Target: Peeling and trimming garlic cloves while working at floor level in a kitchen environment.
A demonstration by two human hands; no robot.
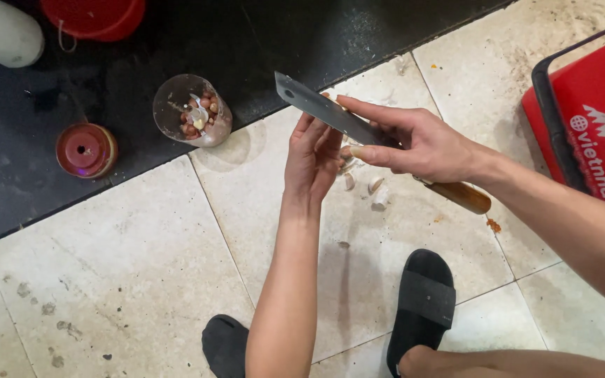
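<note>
Over the pale tiled floor point(141, 280), the right hand point(421, 143) is gripping a broad steel cleaver with a wooden handle point(330, 112), stiff, heavy, best held at its handle; the left hand point(313, 157) is pinching a small, light garlic clove point(325, 96), mostly hidden, against the blade, above loose cloves point(376, 192)

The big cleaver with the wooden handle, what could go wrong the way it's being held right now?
The steel cleaver with the wooden handle is pinched by its blade in the right hand, so it may slip. Its edge lies against the left hand, whose fingers could get cut. The peeled garlic cloves lie on gritty floor tiles.
</note>
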